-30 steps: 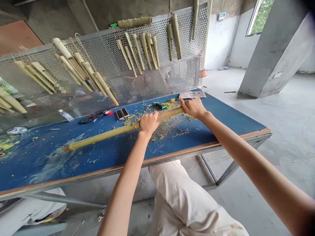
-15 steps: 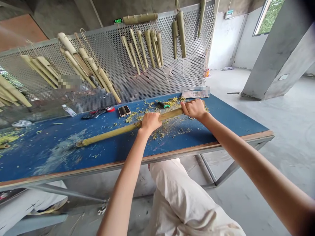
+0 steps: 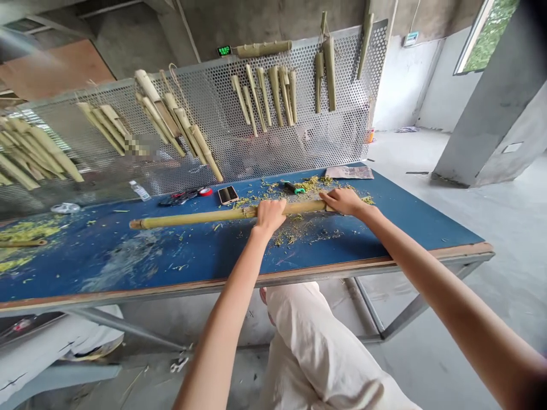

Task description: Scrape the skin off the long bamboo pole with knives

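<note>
A long yellow-green bamboo pole [image 3: 196, 218] lies across my front, just over the blue tabletop or resting on it; I cannot tell which. My left hand [image 3: 270, 216] is wrapped around it right of a joint, knuckles up. At the pole's right end, my right hand [image 3: 343, 201] is closed, covering the tip. Behind the pole, between my hands, a black and green hand tool [image 3: 293, 187] lies among yellow-green shavings [image 3: 314, 183]. More shavings are scattered on the table [image 3: 231, 256] beneath the pole.
A phone [image 3: 228, 195], red tape roll [image 3: 205, 192], clear bottle [image 3: 139, 191] and printed paper [image 3: 349, 172] lie along the back. Bamboo pieces [image 3: 280, 95] hang on a perforated metal panel [image 3: 239, 151]. Another bamboo piece [image 3: 23, 243] lies at far left. A concrete pillar [image 3: 482, 108] stands right.
The pole's left end has swung away from me toward the back, so it lies more level across the view. Both hands stay closed on it. The camera view has shifted slightly left.
</note>
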